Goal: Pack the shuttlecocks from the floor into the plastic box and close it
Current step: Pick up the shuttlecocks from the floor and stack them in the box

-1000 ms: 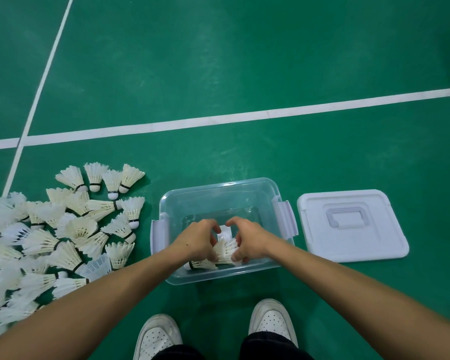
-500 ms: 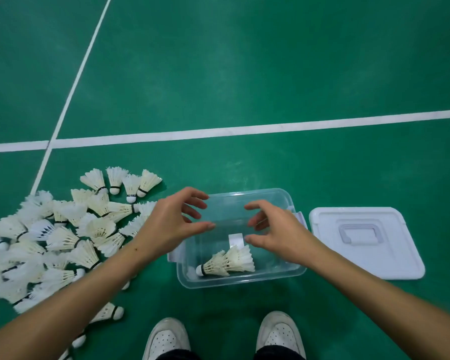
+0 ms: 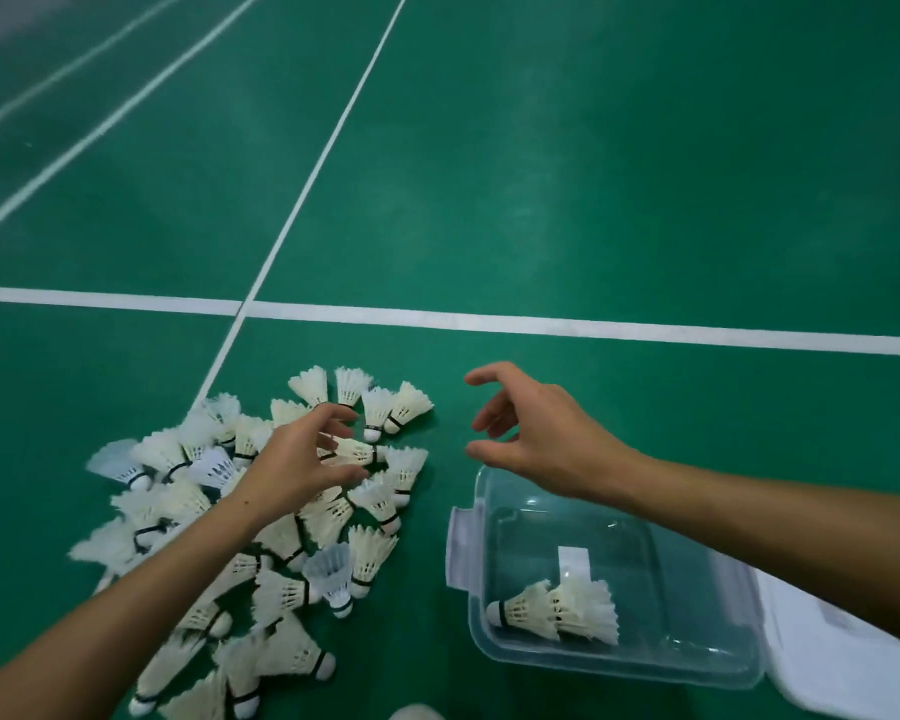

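1. Fingers of the left hand are spread and loosely curled, clamped on nothing; they hover low over the pile of shuttlecocks, tips above its far part; cannot tell whether any tip touches a feather.
2. Right hand hangs over bare green floor, just beyond the far left corner of the plastic box; fingers apart and gently bent, thumb below them, holding nothing; its forearm crosses above the box's far edge.
3. Box sits open on the floor, right of the pile; inside, a short nested stack of shuttlecocks lies on its side near the front wall, cork pointing left; a white label is visible deeper in the box; the rest of the box's volume looks unused.
4. Lid lies flat on the floor, right of the box, mostly cut off by the frame edge and partly behind the right forearm; not on the box.
5. Progress, my read: early; only a few pieces packed, dozens loose on the floor, mostly white or cream feathered, a couple translucent plastic ones among them.
6. Step in hand, judged: reaching for the next batch; both hands free, left nearer the pile.
7. Remaining: gather the bulk of the pile, load it, fit the lid, snap the side latches.
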Demonstrator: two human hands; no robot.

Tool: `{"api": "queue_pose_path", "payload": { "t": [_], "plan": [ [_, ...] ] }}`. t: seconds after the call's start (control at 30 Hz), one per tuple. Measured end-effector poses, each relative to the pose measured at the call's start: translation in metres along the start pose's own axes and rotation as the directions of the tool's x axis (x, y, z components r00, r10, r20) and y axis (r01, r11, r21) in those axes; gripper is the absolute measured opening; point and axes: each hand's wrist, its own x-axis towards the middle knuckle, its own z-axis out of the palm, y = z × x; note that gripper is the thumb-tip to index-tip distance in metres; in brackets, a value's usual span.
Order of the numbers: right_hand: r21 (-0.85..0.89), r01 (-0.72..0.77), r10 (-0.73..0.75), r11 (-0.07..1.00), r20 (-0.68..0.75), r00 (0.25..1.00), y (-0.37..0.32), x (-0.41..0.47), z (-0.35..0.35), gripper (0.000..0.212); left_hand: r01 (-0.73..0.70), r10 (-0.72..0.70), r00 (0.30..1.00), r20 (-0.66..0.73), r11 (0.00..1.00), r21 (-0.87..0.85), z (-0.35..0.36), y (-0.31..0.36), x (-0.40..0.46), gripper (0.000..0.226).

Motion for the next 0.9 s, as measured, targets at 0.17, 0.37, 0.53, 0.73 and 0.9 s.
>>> {"api": "queue_pose_path", "payload": {
  "t": [0.17,0.37,0.53,0.73,0.9],
  "plan": [
    [-0.044,-0.016,0.018,0.999,0.061,0.998,0.013,0.059,0.034,0.067,-0.051,0.049,0.999,0.024,0.992,0.112,0.007,-0.011,0.038,0.068],
    [-0.09,-0.101,0.105,0.991,0.03,0.994,0.05,0.121,0.071,0.068,-0.062,0.034,0.995,0.097,0.951,0.303,0.007,-0.004,0.1,0.084],
    [-0.141,-0.174,0.182,0.975,0.045,0.982,0.074,0.16,0.098,0.08,-0.025,-0.119,0.966,0.229,0.839,0.543,0.023,-0.019,0.101,0.122],
    [-0.059,-0.192,0.199,0.98,0.139,0.97,0.09,0.178,0.119,0.084,-0.034,-0.079,0.97,0.229,0.893,0.45,0.036,-0.039,0.103,0.15],
    [-0.028,-0.157,0.159,0.987,0.148,0.976,0.095,0.182,0.119,0.077,-0.054,-0.086,0.942,0.326,0.916,0.399,0.029,-0.036,0.125,0.131]
  ]
}}
